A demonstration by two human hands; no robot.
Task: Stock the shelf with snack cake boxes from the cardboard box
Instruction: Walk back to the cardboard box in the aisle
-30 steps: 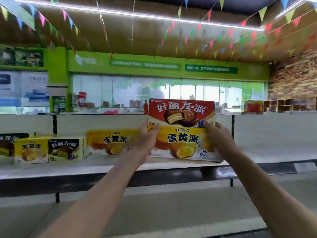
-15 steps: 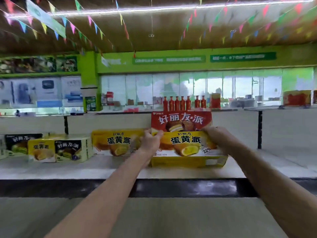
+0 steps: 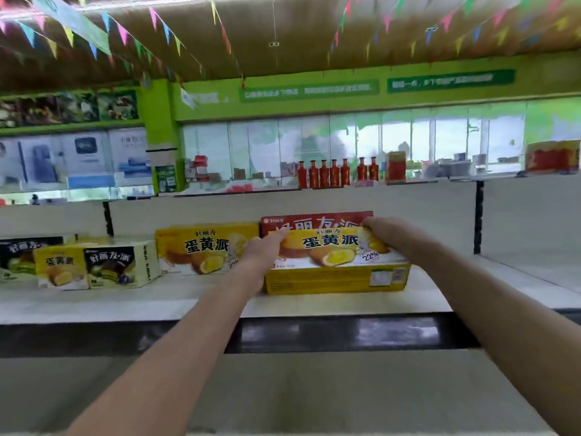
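Both my hands hold a yellow snack cake box (image 3: pixel 333 262) at the white shelf (image 3: pixel 188 297). The box tilts forward, so its yellow underside faces me, and its lower edge is at the shelf surface. My left hand (image 3: pixel 261 256) grips its left end and my right hand (image 3: pixel 385 236) grips its upper right corner. A red snack cake box (image 3: pixel 314 220) stands right behind it, mostly hidden. Another yellow box (image 3: pixel 204 251) stands just to the left. The cardboard box is out of view.
Further left on the shelf sit a cream multi-pack box (image 3: pixel 107 265) and a dark box (image 3: pixel 22 253). A black upright (image 3: pixel 478 215) divides the shelf to the right. Red bottles (image 3: pixel 333 171) line the top behind the white back panel.
The two boxes came down from in front of my face toward the shelf. The yellow box now tilts forward, covering most of the red box behind it. The view shifted left.
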